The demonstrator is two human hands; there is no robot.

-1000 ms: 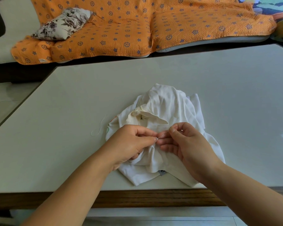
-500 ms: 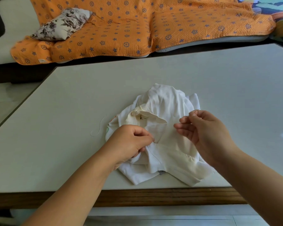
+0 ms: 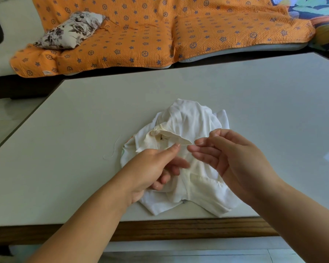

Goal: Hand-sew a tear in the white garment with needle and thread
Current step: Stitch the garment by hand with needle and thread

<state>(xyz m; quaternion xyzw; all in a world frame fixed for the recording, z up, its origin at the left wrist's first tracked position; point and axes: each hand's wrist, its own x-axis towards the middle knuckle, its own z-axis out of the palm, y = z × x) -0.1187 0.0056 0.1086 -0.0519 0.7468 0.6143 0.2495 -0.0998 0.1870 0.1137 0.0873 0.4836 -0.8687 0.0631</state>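
Left hand (image 3: 152,168): forefinger straight, pointing up-right, other fingers loosely curled and resting on the white garment (image 3: 188,118), gripping nothing. Right hand (image 3: 234,156): thumb and forefinger pinch a fine needle (image 3: 219,129), barely visible; other fingers nearly straight above the cloth. Garment lies crumpled at lower centre of frame on the table (image 3: 74,130), with a loose thread (image 3: 113,150) just left of it.

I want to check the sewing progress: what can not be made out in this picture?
Tear: head view, not visible among folds of the garment and under the left hand.
Needle: head view, pinched in the right hand fingers; only a sliver shows.
Thread: head view, too thin to trace.
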